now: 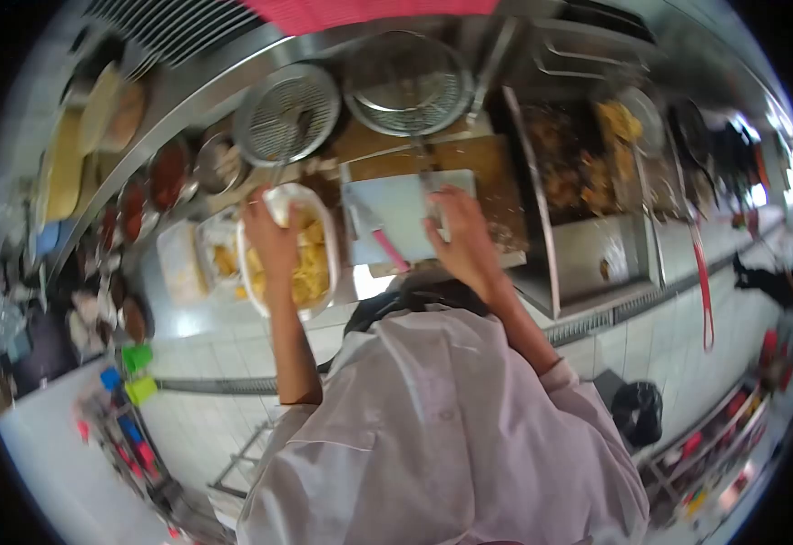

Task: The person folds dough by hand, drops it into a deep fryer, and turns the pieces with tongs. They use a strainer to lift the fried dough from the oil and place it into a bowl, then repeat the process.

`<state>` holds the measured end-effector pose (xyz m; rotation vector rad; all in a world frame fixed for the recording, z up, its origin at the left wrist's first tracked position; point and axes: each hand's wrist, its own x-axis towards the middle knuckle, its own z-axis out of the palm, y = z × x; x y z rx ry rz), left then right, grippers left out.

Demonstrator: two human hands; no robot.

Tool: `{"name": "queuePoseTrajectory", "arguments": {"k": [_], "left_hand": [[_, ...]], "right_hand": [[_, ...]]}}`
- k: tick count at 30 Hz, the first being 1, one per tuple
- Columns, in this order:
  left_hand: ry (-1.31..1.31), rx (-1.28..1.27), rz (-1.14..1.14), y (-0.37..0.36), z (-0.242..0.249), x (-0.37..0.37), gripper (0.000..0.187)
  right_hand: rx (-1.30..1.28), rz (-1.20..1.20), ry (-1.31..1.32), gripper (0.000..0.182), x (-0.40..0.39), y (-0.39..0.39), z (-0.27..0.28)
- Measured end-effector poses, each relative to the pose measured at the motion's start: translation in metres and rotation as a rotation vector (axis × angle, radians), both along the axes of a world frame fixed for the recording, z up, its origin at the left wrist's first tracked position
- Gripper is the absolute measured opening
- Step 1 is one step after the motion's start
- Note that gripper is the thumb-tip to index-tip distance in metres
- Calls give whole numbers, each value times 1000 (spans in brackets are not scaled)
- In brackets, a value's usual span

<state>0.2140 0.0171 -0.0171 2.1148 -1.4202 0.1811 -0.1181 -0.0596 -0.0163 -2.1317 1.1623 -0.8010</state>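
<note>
A white plastic tub (332, 259) filled with yellow, chunky food pieces (310, 272) stands left of the cutting board. My left hand (272, 238) is curled over the tub's back left corner, fingers at the rim and thumb inside it. My right hand (465, 238) is over the right part of the white cutting board (394, 195), thumb and fingers apart. Its fingertips are right beside a dark handle (428, 173) that runs back toward a round mesh strainer (408, 86). A knife with a pink handle (390, 250) lies on the board's left side.
A perforated skimmer (287, 113) lies behind the tub. Smaller white containers (181, 263) and bowls of red food (169, 173) stand at left. On the right is a metal fryer station (551, 245) with browned food. A red strap (701, 282) hangs farther right.
</note>
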Motion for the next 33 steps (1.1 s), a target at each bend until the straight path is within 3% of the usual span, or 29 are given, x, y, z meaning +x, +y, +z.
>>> {"name": "queuePoseTrajectory", "arguments": {"k": [1,3,4,7,8,12,16,19,22,25,28,29,33], "left_hand": [[-86,59,81,-6,-8,16,59],[-62,172,7,-20,-35,50,63],[-139,173,-58,-29,-48,60,57],[131,320,30,-52,-61,64,46],[-25,283,-10,-52,-68,71,34],[55,160,-102,-45,-61,72,26],[73,177,-59,-30,-52,59,33],[182,172,-40,-15,-44,48,42],[395,201,29,-4,-33,30,48],[495,226,72,5,-34,19,51],[537,151,117,15,-39,9,54],[555,139,131,18,-40,7,54],[668,39,166,33,-52,-1,54]], "right_hand": [[12,-10,-16,39,-1,6,2],[31,-9,-70,38,-3,14,3],[-6,-42,-87,35,-6,17,3],[75,-134,-103,35,-24,27,8],[87,-155,-93,34,-29,29,8],[255,-231,-110,33,-38,39,12],[363,-200,-157,39,-39,45,-10],[585,-204,-311,46,-24,46,-34],[1118,-155,-698,53,-4,25,-40],[1256,-224,-851,47,20,2,-36],[1106,-163,-658,36,27,-14,-52],[1114,-135,-706,33,25,-14,-56],[1289,-92,-930,29,-21,18,-10]]}}
